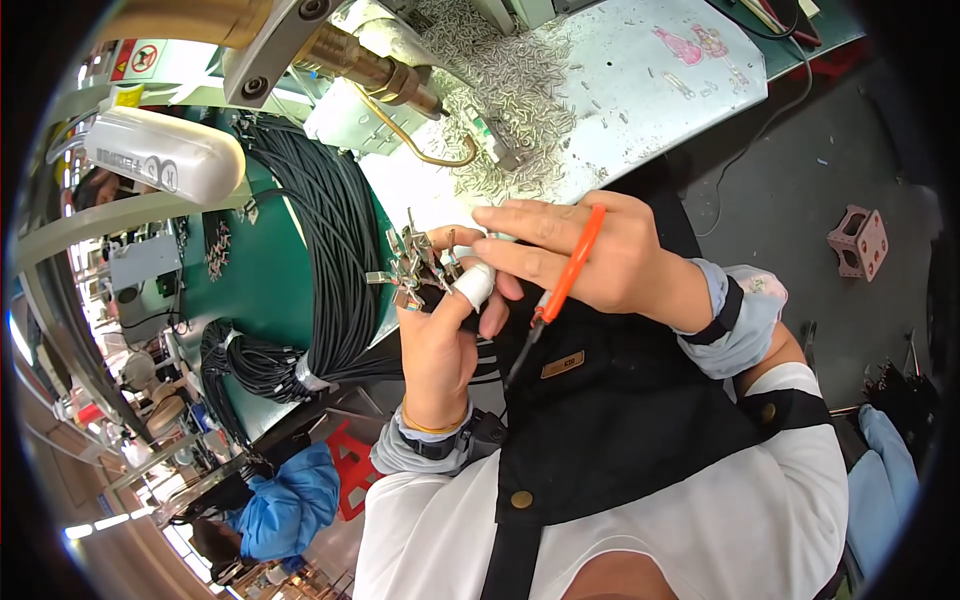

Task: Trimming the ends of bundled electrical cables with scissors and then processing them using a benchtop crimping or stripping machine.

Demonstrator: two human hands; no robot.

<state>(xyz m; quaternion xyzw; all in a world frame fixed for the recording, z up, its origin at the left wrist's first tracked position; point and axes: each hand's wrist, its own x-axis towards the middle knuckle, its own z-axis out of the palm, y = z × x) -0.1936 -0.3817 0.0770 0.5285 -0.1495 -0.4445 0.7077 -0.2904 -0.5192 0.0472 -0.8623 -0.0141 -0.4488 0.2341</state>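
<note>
So there's a spiky cluster of small silvery metal connectors (408, 268) sticking out left of the left hand's (436, 345) white-wrapped thumb (474, 285), and that hand's closed around it. Right hand's (610, 255) fingertips meet that thumb, can't tell if they're pinching anything; an orange-handled tool (577, 262) lies across it.

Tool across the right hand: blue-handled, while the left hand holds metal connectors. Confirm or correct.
The head view shows the tool handle is orange, not blue. It does lie across the right hand, and the left hand holds metal connectors.
</note>
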